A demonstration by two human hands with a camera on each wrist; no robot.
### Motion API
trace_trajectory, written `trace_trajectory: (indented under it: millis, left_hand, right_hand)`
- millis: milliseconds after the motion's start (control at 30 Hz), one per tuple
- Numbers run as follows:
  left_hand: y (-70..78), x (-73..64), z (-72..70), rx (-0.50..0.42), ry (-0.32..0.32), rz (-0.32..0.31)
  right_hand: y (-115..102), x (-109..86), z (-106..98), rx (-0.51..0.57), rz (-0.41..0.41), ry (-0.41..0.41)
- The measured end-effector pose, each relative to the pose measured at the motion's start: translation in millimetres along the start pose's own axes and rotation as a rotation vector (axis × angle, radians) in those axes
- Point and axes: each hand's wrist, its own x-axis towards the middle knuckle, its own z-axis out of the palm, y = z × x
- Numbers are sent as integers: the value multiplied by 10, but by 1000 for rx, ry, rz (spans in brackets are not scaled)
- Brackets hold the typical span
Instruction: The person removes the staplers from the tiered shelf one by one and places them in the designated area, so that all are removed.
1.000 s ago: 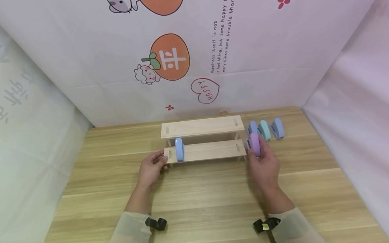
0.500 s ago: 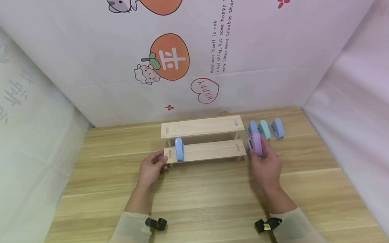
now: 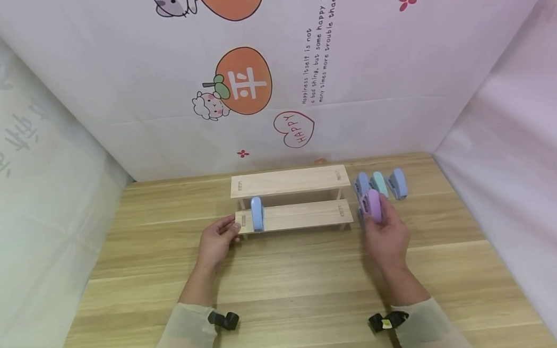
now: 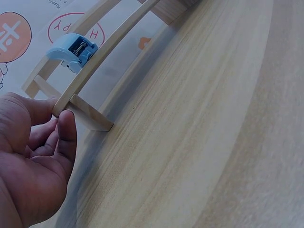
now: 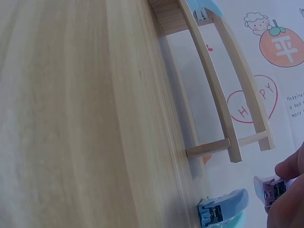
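A two-tier wooden rack stands at the far middle of the table. My left hand pinches the left end of its front board; the left wrist view shows the thumb above and fingers below. A light blue hole punch sits on that board near the left end. My right hand grips a purple hole punch just right of the rack, apart from the board. In the right wrist view, the right hand partly covers the purple hole punch.
Behind the right hand, two blue hole punches and a mint one stand in a row on the wooden table. The rack's rear board is higher than the front one. White printed cloth hangs behind.
My right hand has shifted a little to the right with the purple hole punch, away from the rack's end. The left hand and the light blue hole punch have stayed in place.
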Motion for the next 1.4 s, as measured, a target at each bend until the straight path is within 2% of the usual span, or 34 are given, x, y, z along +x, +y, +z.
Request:
trace_trajectory:
  millis: [200,567,967,1233,1400]
  left_hand:
    - [1,1,4,4,0,0]
    - [12,-4,13,17,4,13]
    - [24,-22,11,13,6,5]
    - [15,-16,12,16,3,6]
    - [27,-23,11,16,2,5]
  right_hand:
    - [23,2,-26,-3,3,27]
    - [52,22,-98,-11,48,6]
    - [128,50,-185,22,32,39]
    - [155,57,-233,144,168,9]
    - [185,92,-277,132,198,-16]
